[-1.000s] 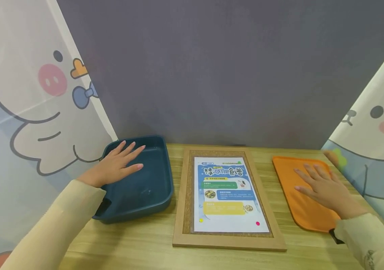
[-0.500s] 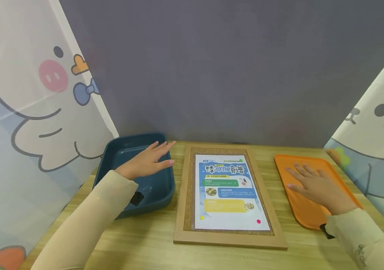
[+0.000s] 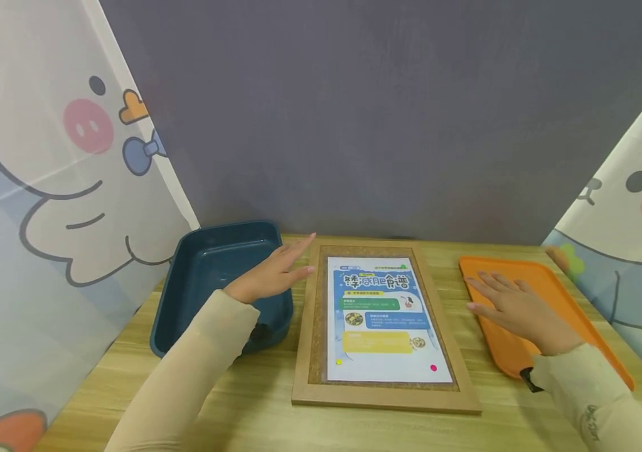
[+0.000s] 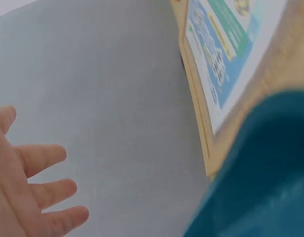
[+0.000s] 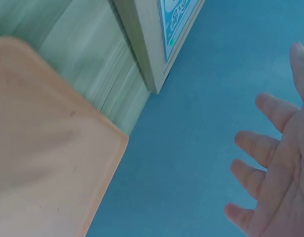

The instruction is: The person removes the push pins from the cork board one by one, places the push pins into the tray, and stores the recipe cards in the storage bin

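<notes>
My left hand point(image 3: 268, 274) hovers above the right side of a dark blue bin point(image 3: 185, 295), fingers straight and nothing held. Its fingertips reach toward the left edge of a wood-framed cork board point(image 3: 304, 351). A printed poster point(image 3: 388, 370) lies on the cork, with yellow, pink and green pushpins at its corners. Over the left part of an orange tray point(image 3: 566, 314), my right hand point(image 3: 518, 311) is spread and holds nothing. The right wrist view shows its palm and fingers point(image 5: 248, 177) apart from the tray.
All of it stands on a wood-grain table point(image 3: 241, 408). A grey panel point(image 3: 354, 125) rises behind. Cartoon-printed curtains point(image 3: 27, 251) border the left and right sides.
My left hand has moved right, from over the bin's middle toward the board. My right hand has shifted slightly left over the tray. Both stay spread; the board and containers keep their places.
</notes>
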Motion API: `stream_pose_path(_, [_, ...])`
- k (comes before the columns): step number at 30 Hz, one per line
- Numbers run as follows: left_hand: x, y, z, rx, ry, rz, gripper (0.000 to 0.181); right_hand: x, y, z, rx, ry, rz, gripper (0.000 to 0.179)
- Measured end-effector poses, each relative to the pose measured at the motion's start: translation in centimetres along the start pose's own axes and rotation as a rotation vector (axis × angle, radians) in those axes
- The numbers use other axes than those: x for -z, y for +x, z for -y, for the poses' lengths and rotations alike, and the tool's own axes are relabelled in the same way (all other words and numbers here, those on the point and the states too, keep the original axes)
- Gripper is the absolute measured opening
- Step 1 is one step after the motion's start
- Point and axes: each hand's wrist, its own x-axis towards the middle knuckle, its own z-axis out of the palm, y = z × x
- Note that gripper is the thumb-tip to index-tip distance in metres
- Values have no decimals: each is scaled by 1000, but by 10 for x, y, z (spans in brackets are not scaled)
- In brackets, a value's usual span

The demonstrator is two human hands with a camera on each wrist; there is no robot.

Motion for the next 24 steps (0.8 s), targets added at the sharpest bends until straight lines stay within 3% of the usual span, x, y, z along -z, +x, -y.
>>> stream_pose_path(8, [-16, 15, -2, -57, -113, -11, 72, 0, 2, 10, 21, -1, 0, 64])
stream_pose_path(19, [-46, 26, 1, 20, -159, -29, 71, -13, 4, 13, 78, 21, -56, 59])
stream_pose_path(24, [-56, 30, 1, 61, -256, -54, 69, -18, 8, 16, 116, 68, -82, 56])
